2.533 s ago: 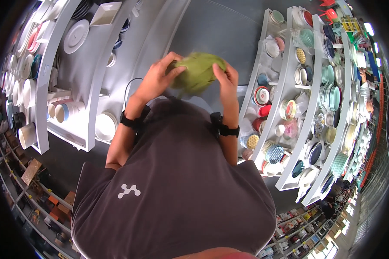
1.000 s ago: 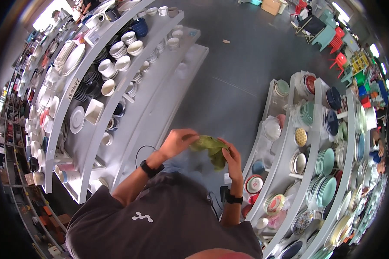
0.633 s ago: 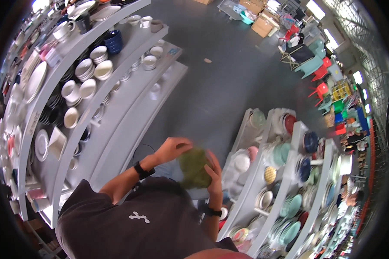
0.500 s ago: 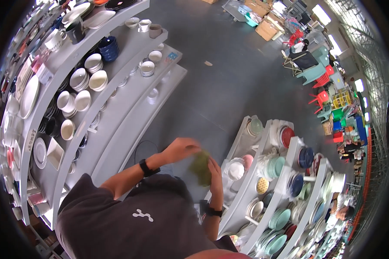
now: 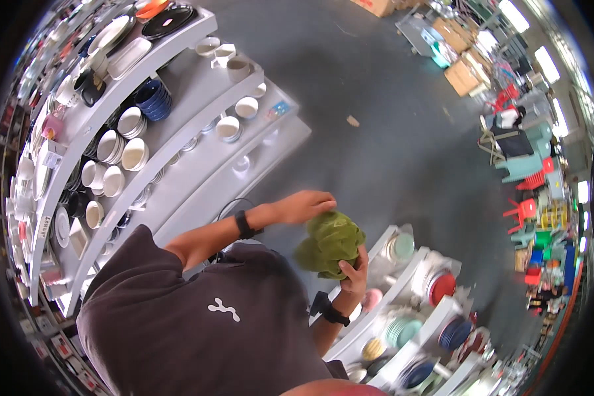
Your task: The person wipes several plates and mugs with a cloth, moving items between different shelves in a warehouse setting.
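While the head view looks down past a dark shirt point(image 5: 178, 330), the crumpled green cloth point(image 5: 336, 241) hangs between the two hands in front of the chest, above the grey floor point(image 5: 350, 79). The right hand point(image 5: 354, 272) grips its lower right side, thumb laid across the near face. The left hand point(image 5: 308, 206) is at the top edge, fingers together and bent downward; whether they pinch the fabric or merely touch it, I cannot tell. The cloth's left edge is blurred. Each wrist wears a black band.

To the left rises a stepped white shelf point(image 5: 208, 177) with stacks of white bowls point(image 5: 134, 154), a stack of dark blue bowls point(image 5: 153, 100) and, high up, a black plate point(image 5: 169, 22). At lower right, near the right forearm, another tiered rack point(image 5: 391, 288) carries mint-green plates point(image 5: 403, 330) and a red plate point(image 5: 442, 288). Well apart, toward the upper right, are a cardboard box point(image 5: 467, 74) and a red chair point(image 5: 523, 211).
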`<state>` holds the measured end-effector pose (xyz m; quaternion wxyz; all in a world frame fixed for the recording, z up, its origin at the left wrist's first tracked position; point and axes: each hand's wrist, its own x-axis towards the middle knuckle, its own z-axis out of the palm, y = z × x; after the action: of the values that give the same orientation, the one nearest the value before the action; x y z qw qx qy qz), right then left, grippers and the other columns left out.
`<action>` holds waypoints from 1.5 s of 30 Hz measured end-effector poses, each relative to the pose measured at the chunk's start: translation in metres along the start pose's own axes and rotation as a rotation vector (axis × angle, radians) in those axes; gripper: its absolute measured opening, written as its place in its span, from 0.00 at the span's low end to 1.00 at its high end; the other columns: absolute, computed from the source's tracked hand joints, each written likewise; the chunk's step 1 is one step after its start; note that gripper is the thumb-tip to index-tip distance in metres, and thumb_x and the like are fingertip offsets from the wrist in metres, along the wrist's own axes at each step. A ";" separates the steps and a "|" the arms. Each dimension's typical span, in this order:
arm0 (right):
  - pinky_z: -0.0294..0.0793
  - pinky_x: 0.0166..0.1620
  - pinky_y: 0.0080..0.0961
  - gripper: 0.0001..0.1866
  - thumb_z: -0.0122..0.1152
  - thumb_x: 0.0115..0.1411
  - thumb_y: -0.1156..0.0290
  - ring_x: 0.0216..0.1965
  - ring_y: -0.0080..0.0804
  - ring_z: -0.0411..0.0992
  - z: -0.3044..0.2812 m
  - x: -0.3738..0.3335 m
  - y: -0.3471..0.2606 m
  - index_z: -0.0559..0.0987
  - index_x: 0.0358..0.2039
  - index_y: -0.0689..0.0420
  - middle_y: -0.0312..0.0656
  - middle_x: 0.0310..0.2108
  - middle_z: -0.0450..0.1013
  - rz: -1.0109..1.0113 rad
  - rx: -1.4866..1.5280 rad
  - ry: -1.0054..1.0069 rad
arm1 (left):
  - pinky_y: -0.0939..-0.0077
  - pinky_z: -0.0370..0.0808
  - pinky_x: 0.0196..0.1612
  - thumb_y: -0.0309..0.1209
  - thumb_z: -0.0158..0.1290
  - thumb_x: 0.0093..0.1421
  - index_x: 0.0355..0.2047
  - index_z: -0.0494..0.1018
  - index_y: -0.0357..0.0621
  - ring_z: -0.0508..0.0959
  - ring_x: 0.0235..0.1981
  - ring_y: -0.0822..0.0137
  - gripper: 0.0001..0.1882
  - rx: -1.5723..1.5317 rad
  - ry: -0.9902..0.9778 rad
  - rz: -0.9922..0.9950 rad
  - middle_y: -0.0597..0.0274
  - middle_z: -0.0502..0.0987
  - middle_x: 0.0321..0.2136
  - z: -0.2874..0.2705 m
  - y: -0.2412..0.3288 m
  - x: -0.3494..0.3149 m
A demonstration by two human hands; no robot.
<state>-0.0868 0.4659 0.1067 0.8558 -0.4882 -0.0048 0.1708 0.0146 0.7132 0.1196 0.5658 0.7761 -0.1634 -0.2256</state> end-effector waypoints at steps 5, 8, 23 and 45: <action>0.60 0.67 0.39 0.43 0.59 0.51 0.77 0.65 0.47 0.61 -0.067 0.109 -0.046 0.58 0.69 0.61 0.52 0.65 0.61 0.009 0.049 0.003 | 0.63 0.66 0.60 0.64 0.27 0.70 0.56 0.72 0.36 0.73 0.55 0.61 0.43 -0.439 -0.103 -0.204 0.53 0.77 0.52 -0.010 -0.035 0.084; 0.58 0.68 0.40 0.53 0.62 0.45 0.81 0.67 0.47 0.58 -0.070 0.171 -0.116 0.51 0.73 0.54 0.47 0.68 0.55 0.143 0.299 -0.048 | 0.66 0.60 0.65 0.64 0.31 0.70 0.61 0.68 0.37 0.69 0.59 0.62 0.42 -0.497 -0.133 0.040 0.56 0.74 0.55 -0.028 0.022 0.118; 0.63 0.66 0.47 0.41 0.54 0.50 0.80 0.62 0.48 0.64 -0.170 0.470 -0.186 0.60 0.68 0.57 0.47 0.61 0.65 0.138 0.237 0.061 | 0.78 0.73 0.43 0.30 0.50 0.70 0.53 0.69 0.47 0.75 0.40 0.76 0.12 -0.834 0.428 -0.020 0.64 0.78 0.40 -0.098 0.009 0.378; 0.73 0.53 0.29 0.45 0.62 0.55 0.89 0.49 0.33 0.73 -0.204 0.878 -0.204 0.56 0.71 0.54 0.44 0.49 0.73 0.369 -0.670 -0.562 | 0.76 0.70 0.49 0.39 0.51 0.70 0.44 0.77 0.44 0.72 0.43 0.77 0.13 -0.668 1.230 -0.027 0.69 0.76 0.38 -0.293 -0.018 0.553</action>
<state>0.8339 0.4616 0.0313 0.5721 -0.6650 -0.2041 0.4346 0.6386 0.6729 0.0870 0.7610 0.5493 0.2745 0.2094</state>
